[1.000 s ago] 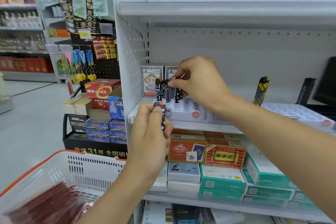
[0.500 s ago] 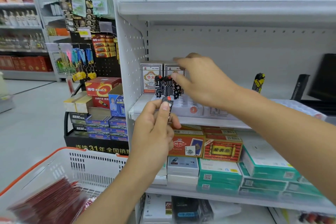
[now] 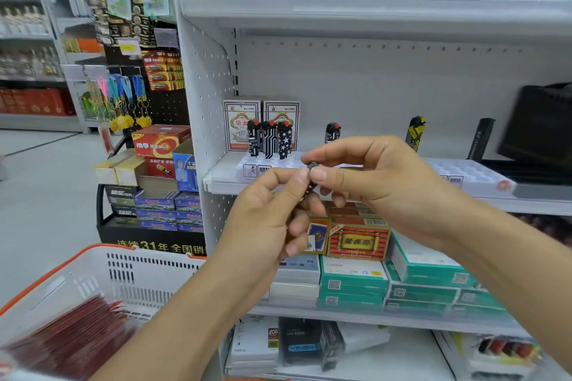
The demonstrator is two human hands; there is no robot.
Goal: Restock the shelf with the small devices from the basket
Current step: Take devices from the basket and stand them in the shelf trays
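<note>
A small black lighter (image 3: 312, 182) with white dots is held in front of the shelf. My left hand (image 3: 269, 219) grips its body from below, and my right hand (image 3: 368, 182) pinches its top between thumb and forefinger. Behind them, three black-and-white lighters (image 3: 270, 139) stand upright in a white slotted tray (image 3: 244, 164) on the shelf. One more lighter (image 3: 332, 132) stands further right, and a yellow-black one (image 3: 415, 133) beyond it. The white basket (image 3: 93, 275) with an orange rim is at the lower left.
Two card boxes (image 3: 263, 114) stand behind the tray. A second white tray (image 3: 473, 173) lies to the right, next to a black box (image 3: 541, 124). Stacked card and green boxes (image 3: 356, 260) fill the shelf below. Red packets (image 3: 71, 337) lie in the basket.
My right hand left the lighters standing in the tray and came down to the lighter in my left hand. It now pinches that lighter's top. The view shifted slightly.
</note>
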